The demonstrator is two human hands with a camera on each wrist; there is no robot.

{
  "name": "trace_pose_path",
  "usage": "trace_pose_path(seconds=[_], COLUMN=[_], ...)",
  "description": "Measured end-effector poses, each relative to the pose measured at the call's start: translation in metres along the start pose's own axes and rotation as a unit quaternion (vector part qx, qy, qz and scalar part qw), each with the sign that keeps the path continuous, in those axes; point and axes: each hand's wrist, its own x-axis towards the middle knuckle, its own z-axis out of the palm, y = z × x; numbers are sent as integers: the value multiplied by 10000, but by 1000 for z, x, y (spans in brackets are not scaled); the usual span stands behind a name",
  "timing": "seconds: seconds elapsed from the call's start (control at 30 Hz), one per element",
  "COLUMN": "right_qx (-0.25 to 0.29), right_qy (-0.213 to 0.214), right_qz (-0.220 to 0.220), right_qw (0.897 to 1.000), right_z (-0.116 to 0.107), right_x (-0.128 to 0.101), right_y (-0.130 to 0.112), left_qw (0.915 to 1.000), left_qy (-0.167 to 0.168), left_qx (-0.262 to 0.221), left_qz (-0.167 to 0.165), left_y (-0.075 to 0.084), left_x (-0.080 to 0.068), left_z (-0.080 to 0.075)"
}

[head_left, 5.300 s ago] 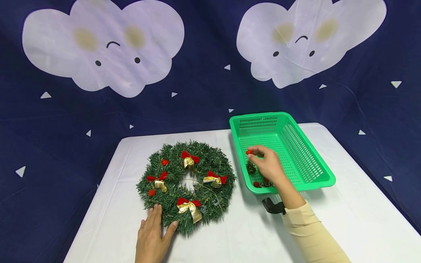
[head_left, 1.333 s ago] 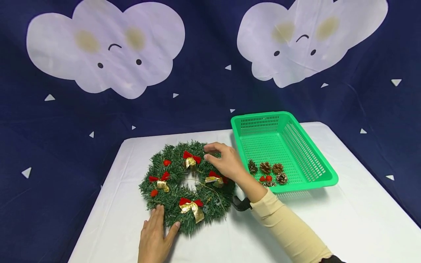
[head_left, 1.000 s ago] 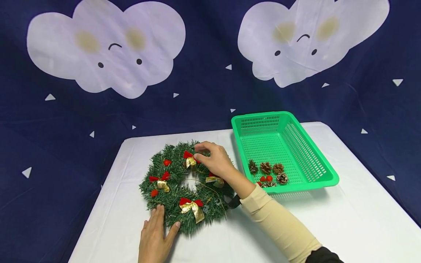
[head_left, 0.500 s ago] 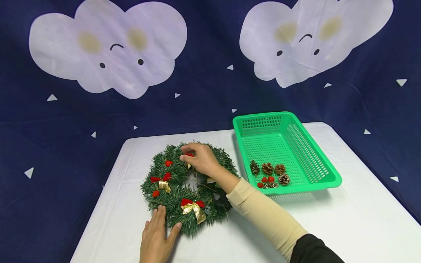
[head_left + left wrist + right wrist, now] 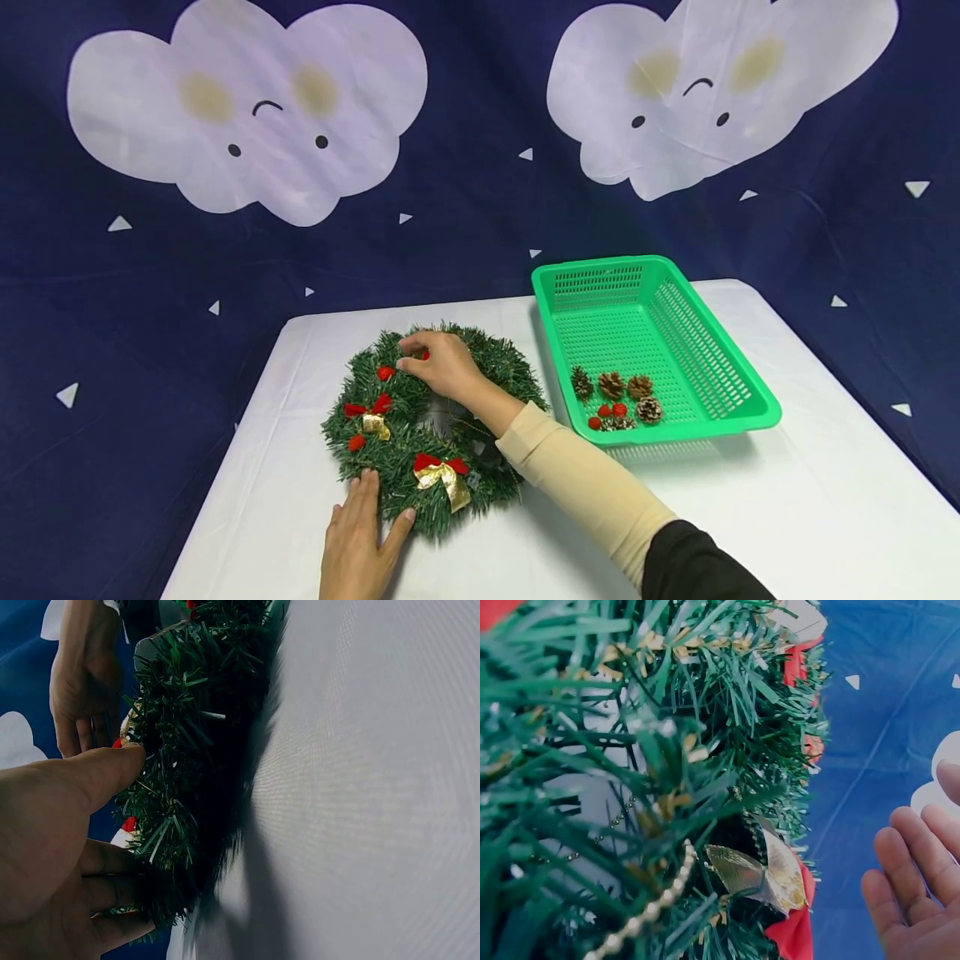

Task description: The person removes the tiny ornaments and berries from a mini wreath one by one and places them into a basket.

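In the head view a green tinsel wreath lies on the white table, decorated with red-and-gold bows and red balls. My left hand rests against its near-left edge, fingers and thumb extended; the left wrist view shows the thumb over the green tinsel. Over the wreath's upper part, my right hand hovers with bent fingers and a gap between thumb and index. Its tips stand just right of another red ball. Nothing shows in its grasp. The right hand and forearm hide the top and right bows.
A green perforated basket stands at the right, with several pinecones and red balls gathered at its near-left end. A dark blue cloth with white clouds hangs behind the table.
Earlier my right hand pinched a red ball over the basket; that hand is now empty and has moved left across the wreath to the upper red ball. The left hand has stayed in place.
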Motion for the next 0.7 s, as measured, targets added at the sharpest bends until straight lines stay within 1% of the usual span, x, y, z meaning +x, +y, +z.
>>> trace_pose_path(seconds=[0.27,0.53,0.7], right_qx=[-226,-559,-799], right_qy=[-196,-312,-434], right_qz=[20,94,51], right_qw=[9996,9979,9958], right_z=[11,20,28], right_x=[9,20,23], right_y=[-3,-1,-3], left_qw=[10000,10000,10000], left_qy=[-78,34,26], left_qx=[-2,0,28], left_qz=[-54,46,2], left_y=[2,2,1], left_x=[0,-1,-1], left_z=[-2,1,0])
